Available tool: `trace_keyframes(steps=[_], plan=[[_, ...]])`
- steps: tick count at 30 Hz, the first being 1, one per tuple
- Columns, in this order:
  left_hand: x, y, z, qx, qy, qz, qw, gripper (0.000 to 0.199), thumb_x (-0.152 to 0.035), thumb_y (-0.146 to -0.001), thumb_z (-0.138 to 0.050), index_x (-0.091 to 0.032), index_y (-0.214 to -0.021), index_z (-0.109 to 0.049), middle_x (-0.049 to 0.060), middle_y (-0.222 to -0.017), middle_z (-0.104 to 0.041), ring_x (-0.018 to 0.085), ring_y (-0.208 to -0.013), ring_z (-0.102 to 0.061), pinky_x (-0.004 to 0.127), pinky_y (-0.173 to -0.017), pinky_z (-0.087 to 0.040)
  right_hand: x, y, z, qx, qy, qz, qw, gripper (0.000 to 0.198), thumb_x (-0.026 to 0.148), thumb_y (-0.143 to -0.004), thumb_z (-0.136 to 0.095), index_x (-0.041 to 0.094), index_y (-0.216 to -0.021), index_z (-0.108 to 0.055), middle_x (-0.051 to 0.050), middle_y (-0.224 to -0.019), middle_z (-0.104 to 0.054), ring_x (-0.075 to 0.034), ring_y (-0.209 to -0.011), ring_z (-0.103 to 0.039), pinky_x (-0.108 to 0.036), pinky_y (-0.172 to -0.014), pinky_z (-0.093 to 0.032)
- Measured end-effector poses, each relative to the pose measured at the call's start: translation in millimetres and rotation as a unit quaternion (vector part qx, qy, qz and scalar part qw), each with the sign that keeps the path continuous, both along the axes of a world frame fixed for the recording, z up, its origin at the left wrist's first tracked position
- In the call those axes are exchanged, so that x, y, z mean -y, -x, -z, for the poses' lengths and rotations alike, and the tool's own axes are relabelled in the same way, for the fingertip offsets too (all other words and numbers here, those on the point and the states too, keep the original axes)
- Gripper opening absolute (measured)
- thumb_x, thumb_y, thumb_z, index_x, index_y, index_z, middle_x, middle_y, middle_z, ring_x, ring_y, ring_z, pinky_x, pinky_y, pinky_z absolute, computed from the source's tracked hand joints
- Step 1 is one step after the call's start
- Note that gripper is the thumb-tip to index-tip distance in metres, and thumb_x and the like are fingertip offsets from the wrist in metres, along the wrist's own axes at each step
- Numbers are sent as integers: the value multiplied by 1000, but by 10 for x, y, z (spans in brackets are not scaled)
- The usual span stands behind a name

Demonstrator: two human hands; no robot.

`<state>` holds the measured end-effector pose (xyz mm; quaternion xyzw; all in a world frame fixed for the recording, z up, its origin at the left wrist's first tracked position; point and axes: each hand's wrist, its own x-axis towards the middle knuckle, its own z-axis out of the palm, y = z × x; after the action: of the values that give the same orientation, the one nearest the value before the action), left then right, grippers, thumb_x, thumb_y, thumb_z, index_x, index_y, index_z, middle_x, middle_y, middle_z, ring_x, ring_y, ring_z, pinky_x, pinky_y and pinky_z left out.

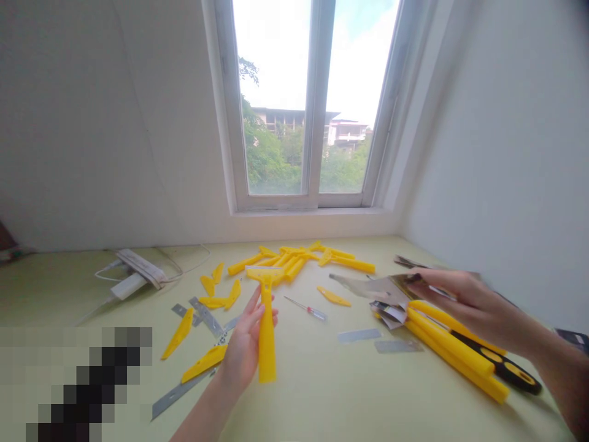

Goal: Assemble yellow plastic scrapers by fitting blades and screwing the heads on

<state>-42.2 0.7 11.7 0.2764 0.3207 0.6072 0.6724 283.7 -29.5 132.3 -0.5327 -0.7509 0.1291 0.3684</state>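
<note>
My left hand (251,337) is closed round the handle of a yellow scraper (267,331), held upright with its wide head at the top. At the right, my right hand (464,301) pinches a thin, blurred grey-brown sleeve (391,287), which looks like flat packaging. Beneath that hand lie yellow scrapers (453,344) with printed wrapping at their heads, and a black-and-yellow handle (501,365). Between my hands rests a small screwdriver (308,309) with a clear handle. Two flat metal blades (359,335) are on the table near the wrapped scrapers.
Several yellow scraper handles (294,263) are piled at the back of the table. Loose yellow head covers (179,334) and metal plates (207,317) lie at the left, some touching. A white power strip (140,268) with cables is farther left. A window (313,123) stands behind.
</note>
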Motion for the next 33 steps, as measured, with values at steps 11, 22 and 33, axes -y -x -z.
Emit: trace_keyframes(steps=[11, 22, 33], plan=[[-72, 99, 16, 36, -41, -93, 994, 53, -15, -72, -62, -25, -118, -38, 9, -114, -53, 24, -104, -55, 37, -87, -46, 193, 1223, 644, 164, 10, -251, 954, 26, 11, -86, -35, 22, -91, -58, -3, -81, -62, -16, -78, -54, -28, -74, -40], [-28, 11, 45, -92, -46, -29, 994, 53, -23, -70, -65, -21, -117, -39, 8, -98, -61, 23, -104, -54, 34, -91, -40, -141, 1370, 696, 48, -50, -200, 977, 13, 22, -83, -47, 21, -84, -60, -1, -74, -61, -14, -71, -54, -26, -68, -40], [-18, 4, -7, -74, -21, -9, 997, 29, -27, -70, -63, -16, -95, -54, 9, -101, -62, 23, -103, -55, 33, -88, -41, -272, 1437, 1023, -108, -169, -142, 969, 11, 18, -79, -52, 20, -86, -60, -4, -80, -59, -17, -78, -53, -31, -73, -44]])
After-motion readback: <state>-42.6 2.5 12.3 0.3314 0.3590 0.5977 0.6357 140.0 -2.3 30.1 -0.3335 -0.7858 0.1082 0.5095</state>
